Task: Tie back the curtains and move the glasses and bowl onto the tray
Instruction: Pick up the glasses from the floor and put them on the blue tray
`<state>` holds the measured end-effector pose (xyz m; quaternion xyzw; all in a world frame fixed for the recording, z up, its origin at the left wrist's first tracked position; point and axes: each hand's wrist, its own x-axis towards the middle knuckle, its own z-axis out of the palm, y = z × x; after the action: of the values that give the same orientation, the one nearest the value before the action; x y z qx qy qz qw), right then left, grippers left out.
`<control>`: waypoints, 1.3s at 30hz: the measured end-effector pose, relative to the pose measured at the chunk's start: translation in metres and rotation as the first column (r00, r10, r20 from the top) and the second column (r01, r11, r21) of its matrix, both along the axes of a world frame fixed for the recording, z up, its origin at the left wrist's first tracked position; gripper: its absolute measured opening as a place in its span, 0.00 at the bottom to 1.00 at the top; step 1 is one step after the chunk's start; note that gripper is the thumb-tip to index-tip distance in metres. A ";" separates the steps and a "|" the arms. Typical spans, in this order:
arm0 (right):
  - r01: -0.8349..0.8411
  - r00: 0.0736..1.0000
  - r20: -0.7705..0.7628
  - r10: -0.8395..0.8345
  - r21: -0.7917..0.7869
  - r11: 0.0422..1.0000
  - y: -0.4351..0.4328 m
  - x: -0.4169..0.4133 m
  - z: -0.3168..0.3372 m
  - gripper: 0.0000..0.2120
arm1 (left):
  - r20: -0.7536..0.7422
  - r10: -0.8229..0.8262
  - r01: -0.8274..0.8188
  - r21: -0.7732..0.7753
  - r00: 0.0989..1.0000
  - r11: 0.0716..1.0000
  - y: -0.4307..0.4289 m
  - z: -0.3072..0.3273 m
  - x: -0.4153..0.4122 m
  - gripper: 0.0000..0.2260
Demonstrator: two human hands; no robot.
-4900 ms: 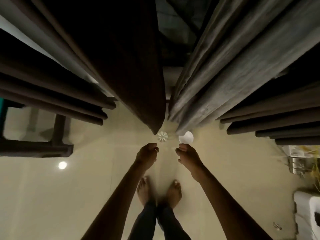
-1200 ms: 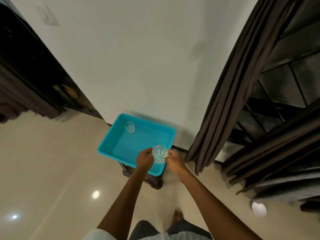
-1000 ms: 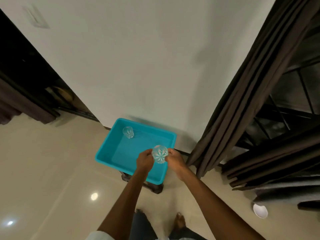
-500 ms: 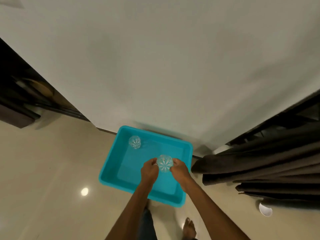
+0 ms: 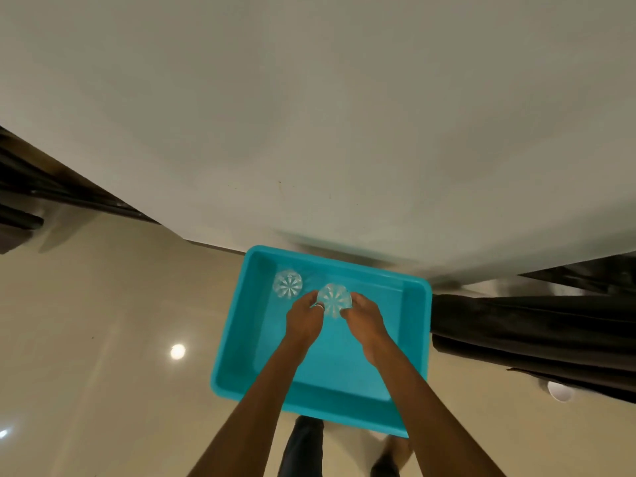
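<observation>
Two glasses at the teal tray (image 5: 241, 346): the first glass (image 5: 287, 284) stands in its far left corner, and the second glass (image 5: 334, 299) is low over the middle, my left grip (image 5: 304, 320) and right grip (image 5: 366, 318) both clamped round its sides. The white bowl (image 5: 560, 391) lies on the floor by the curtain (image 5: 533, 332).

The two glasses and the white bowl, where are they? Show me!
held glass (image 5: 334, 300), head view, middle of its star pattern.
second glass (image 5: 287, 284), head view, middle of its star pattern, inside the tray (image 5: 237, 339).
white bowl (image 5: 560, 391), head view, the visible part beside the curtain (image 5: 516, 325).
</observation>
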<state>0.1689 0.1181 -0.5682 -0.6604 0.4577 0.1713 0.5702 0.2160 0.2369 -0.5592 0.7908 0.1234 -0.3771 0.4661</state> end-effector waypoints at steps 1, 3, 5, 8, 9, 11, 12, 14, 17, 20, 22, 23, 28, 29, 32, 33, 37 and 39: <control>0.006 1.000 0.000 -0.006 0.000 1.000 -0.001 0.003 -0.006 0.15 | -0.009 -0.008 0.008 -0.011 1.000 1.000 -0.002 -0.006 0.004 0.15; 0.022 1.000 -0.009 -0.022 -0.001 1.000 -0.003 0.008 -0.016 0.19 | -0.033 -0.018 0.016 -0.032 0.999 0.999 -0.005 -0.017 0.009 0.15; 0.025 1.000 -0.012 -0.025 -0.008 1.000 -0.005 0.011 -0.025 0.15 | -0.059 -0.021 0.018 -0.045 0.998 0.999 -0.007 -0.028 0.013 0.16; 0.015 1.000 -0.023 -0.015 -0.002 1.000 -0.008 0.015 -0.040 0.14 | -0.085 -0.039 0.035 -0.055 0.996 0.998 -0.008 -0.043 0.016 0.17; 0.020 1.000 -0.022 -0.020 0.010 1.000 -0.008 0.016 -0.044 0.15 | -0.102 -0.044 0.039 -0.052 0.994 0.998 -0.008 -0.048 0.018 0.18; 0.046 0.999 -0.018 -0.045 0.033 0.998 -0.009 0.018 -0.050 0.18 | -0.133 -0.061 0.055 -0.051 0.989 0.997 -0.008 -0.057 0.021 0.21; 0.052 0.999 -0.011 -0.052 0.038 0.998 -0.009 0.019 -0.052 0.17 | -0.141 -0.073 0.066 -0.053 0.987 0.996 -0.008 -0.061 0.023 0.22; 0.050 0.999 -0.005 -0.049 0.045 0.998 -0.010 0.021 -0.057 0.14 | -0.151 -0.089 0.080 -0.064 0.984 0.995 -0.011 -0.066 0.026 0.23; 0.059 0.998 -0.020 -0.058 0.051 0.997 -0.012 0.021 -0.064 0.15 | -0.169 -0.104 0.094 -0.069 0.980 0.993 -0.014 -0.070 0.030 0.25; 0.070 0.997 -0.041 -0.068 0.055 0.996 -0.013 0.019 -0.066 0.16 | -0.180 -0.121 0.109 -0.078 0.976 0.991 -0.016 -0.074 0.030 0.26; 0.073 0.996 -0.049 -0.070 0.052 0.996 -0.014 0.017 -0.066 0.17 | -0.182 -0.130 0.115 -0.088 0.975 0.989 -0.017 -0.076 0.029 0.25; 0.078 0.996 -0.051 -0.076 0.054 0.995 -0.014 0.015 -0.065 0.17 | -0.180 -0.130 0.115 -0.092 0.975 0.989 -0.018 -0.076 0.027 0.25; 0.111 0.993 -0.036 -0.109 0.073 0.991 -0.014 0.011 -0.058 0.21 | -0.177 -0.112 0.101 -0.074 0.978 0.992 -0.013 -0.070 0.023 0.26; 0.109 0.994 -0.030 -0.107 0.075 0.991 -0.013 0.010 -0.055 0.23 | -0.177 -0.112 0.102 -0.067 0.978 0.993 -0.013 -0.067 0.023 0.26; 0.099 0.995 -0.025 -0.097 0.070 0.993 -0.011 0.005 -0.038 0.25 | -0.159 -0.113 0.103 -0.067 0.981 0.992 -0.010 -0.053 0.018 0.25; 0.095 0.995 -0.025 -0.093 0.065 0.993 -0.011 0.003 -0.032 0.26 | -0.155 -0.108 0.097 -0.074 0.982 0.992 -0.009 -0.048 0.015 0.24; 0.076 0.997 -0.029 -0.075 0.046 0.996 -0.010 -0.013 -0.004 0.29 | -0.185 -0.015 -0.004 -0.102 0.983 0.995 -0.007 -0.023 -0.001 0.23; 0.070 0.997 -0.030 -0.068 0.045 0.997 -0.011 -0.021 0.009 0.29 | -0.216 0.025 -0.051 -0.118 0.976 0.992 -0.009 -0.013 -0.009 0.20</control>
<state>0.1480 0.1073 -0.5596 -0.6284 0.4842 0.1713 0.5842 0.2073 0.2284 -0.5720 0.7129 0.1646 -0.4579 0.5049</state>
